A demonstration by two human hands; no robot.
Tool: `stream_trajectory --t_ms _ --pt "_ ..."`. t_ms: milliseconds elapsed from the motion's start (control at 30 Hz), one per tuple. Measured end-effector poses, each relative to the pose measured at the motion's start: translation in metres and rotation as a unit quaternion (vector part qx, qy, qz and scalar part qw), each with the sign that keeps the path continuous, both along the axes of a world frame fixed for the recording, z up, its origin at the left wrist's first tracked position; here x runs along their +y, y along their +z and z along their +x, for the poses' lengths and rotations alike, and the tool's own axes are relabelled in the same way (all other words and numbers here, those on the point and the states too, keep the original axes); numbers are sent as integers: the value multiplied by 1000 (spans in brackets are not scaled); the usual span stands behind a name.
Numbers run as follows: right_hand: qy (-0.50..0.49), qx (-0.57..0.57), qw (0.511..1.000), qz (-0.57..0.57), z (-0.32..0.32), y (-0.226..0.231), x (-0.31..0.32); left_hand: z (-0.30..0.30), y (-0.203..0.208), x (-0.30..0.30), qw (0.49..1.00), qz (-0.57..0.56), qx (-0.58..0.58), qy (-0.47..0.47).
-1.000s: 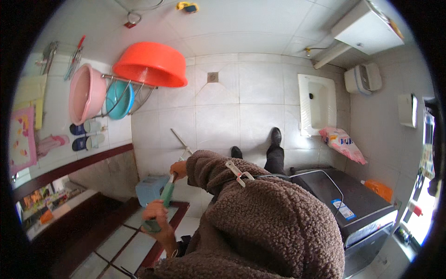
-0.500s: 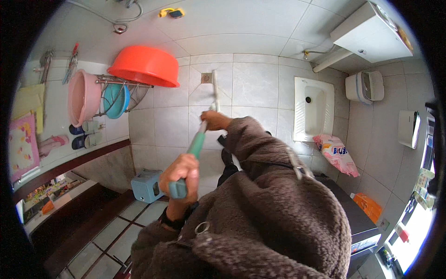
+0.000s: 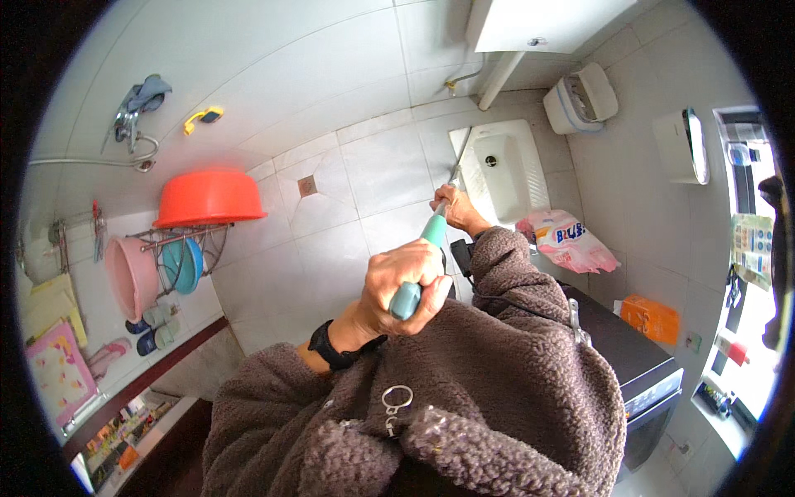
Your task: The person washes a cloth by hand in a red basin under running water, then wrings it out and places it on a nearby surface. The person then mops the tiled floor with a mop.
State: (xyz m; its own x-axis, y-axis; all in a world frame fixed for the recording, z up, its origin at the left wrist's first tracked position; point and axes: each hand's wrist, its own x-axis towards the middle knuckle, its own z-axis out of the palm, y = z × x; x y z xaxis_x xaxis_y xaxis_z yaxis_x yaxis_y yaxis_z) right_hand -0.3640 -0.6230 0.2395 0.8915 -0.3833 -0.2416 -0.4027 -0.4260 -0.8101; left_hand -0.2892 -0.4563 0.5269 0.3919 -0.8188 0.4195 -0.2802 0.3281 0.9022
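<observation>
I hold a long-handled floor squeegee with a green grip across my front. My left hand, with a black band on its wrist, is closed round the top end of the grip. Farther down, my right hand is wrapped round the pole where the grip ends. The squeegee's thin, bar-like head lies at the left edge of the white squat toilet; part of it is hard to make out. Beside my right forearm is a pink-and-white plastic package.
A red basin sits on a metal rack at left, with pink and blue basins hanging beside it. A floor drain lies in the tiles. At right stand a white bin and a dark-topped appliance.
The view has swung to the right. Both hands have carried the squeegee rightward, its head moving from beside the floor drain to the squat toilet's edge. Both grips stay closed.
</observation>
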Motion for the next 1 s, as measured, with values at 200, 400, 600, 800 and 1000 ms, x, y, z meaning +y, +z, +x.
stream_trajectory --t_ms 200,400,600,800,1000 --pt "-24 -32 998 -41 23 -7 17 24 2 30 997 71 16 35" --pt "52 10 995 -82 40 -13 73 51 -18 129 990 67 95 77" --pt "175 -9 979 -105 106 -19 213 70 -12 273 975 22 130 178" --pt "383 -57 920 -59 190 -27 407 65 7 406 941 3 59 332" --pt "527 -74 845 53 208 -22 521 51 7 448 898 34 35 438"
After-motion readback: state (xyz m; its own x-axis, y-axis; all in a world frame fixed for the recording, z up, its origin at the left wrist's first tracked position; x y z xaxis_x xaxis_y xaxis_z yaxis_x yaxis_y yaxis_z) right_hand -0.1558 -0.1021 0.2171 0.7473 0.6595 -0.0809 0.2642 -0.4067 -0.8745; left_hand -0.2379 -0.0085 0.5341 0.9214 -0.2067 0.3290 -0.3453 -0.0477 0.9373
